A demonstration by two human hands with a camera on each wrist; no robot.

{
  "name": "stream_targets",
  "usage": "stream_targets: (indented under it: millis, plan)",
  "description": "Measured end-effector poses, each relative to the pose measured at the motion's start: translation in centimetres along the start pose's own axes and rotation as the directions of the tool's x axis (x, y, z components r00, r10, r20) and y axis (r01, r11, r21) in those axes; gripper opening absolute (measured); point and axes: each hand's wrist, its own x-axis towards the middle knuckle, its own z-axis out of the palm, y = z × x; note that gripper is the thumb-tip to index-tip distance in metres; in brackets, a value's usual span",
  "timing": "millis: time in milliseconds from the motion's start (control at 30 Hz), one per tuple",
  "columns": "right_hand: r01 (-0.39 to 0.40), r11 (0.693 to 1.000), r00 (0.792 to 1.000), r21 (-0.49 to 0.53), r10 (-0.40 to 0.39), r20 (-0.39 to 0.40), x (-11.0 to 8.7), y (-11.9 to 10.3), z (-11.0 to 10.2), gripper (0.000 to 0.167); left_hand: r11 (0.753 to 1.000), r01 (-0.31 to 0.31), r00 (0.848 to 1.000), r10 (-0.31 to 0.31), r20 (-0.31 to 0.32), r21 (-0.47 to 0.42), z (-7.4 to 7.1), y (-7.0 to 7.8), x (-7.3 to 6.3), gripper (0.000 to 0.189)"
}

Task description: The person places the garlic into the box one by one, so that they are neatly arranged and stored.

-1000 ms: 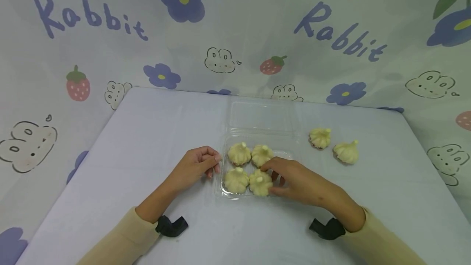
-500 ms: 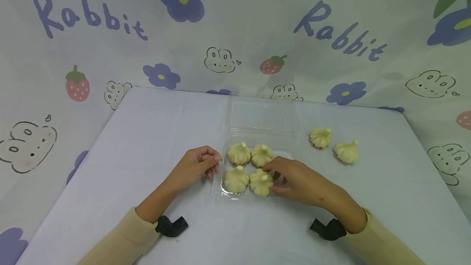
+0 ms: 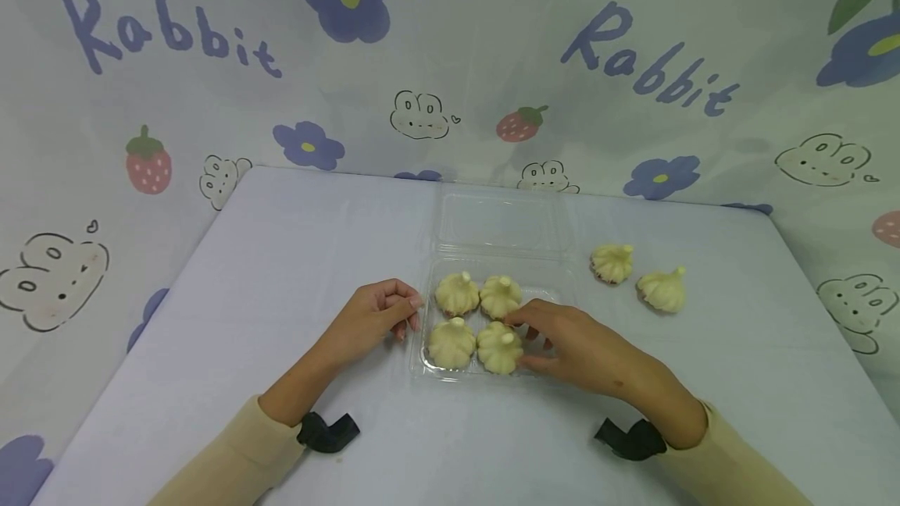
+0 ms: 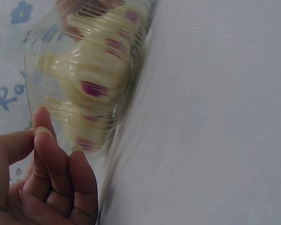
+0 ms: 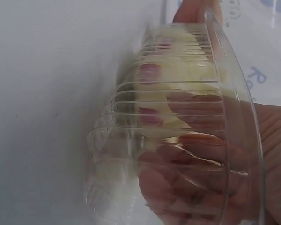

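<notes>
In the head view a clear plastic box [image 3: 544, 377] lies with its lid [image 3: 499, 221] folded back behind it. Several pale garlic bulbs [image 3: 452, 343] stand inside in two rows, stems up. At the box's left side, my left hand [image 3: 373, 315] pinches the rim between thumb and curled fingers, as the left wrist view shows. My right hand [image 3: 573, 346] reaches into the right half, thumb and forefinger holding the right side of the front right garlic bulb [image 3: 500, 347]. Through the ribbed wall, the right wrist view shows its other fingers [image 5: 182, 173] curled below the garlic.
Two more garlic bulbs, one [image 3: 612, 264] behind the other [image 3: 662, 290], lie on the white tabletop [image 3: 302, 233] right of the box. A printed cloth [image 3: 478, 53] rises at the table's back edge.
The front right garlic bulb has tipped, its stem swinging slightly right and more upright. My right hand has shifted a little to the right with it. The left hand stays still.
</notes>
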Motion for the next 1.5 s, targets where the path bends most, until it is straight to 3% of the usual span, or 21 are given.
stream_targets:
  millis: [700,1100,1500]
  plan:
    - [-0.016,0.996,0.999,-0.084,0.013,-0.043,-1.4,-0.1,-1.2,0.047,1.0,0.002,1.0,-0.002,-0.004,0.015,0.0,-0.1,0.0,0.021]
    - [-0.017,0.99,0.995,-0.138,0.004,-0.095,-2.4,-0.2,-2.1,0.046,1.0,0.006,1.0,-0.006,-0.003,0.02,-0.1,-0.1,0.0,0.022]
    - [-0.073,0.981,0.984,-0.182,0.041,-0.173,-4.1,-0.1,-3.5,0.05,1.0,0.005,1.0,-0.005,-0.002,0.011,0.0,0.1,-0.1,0.02]
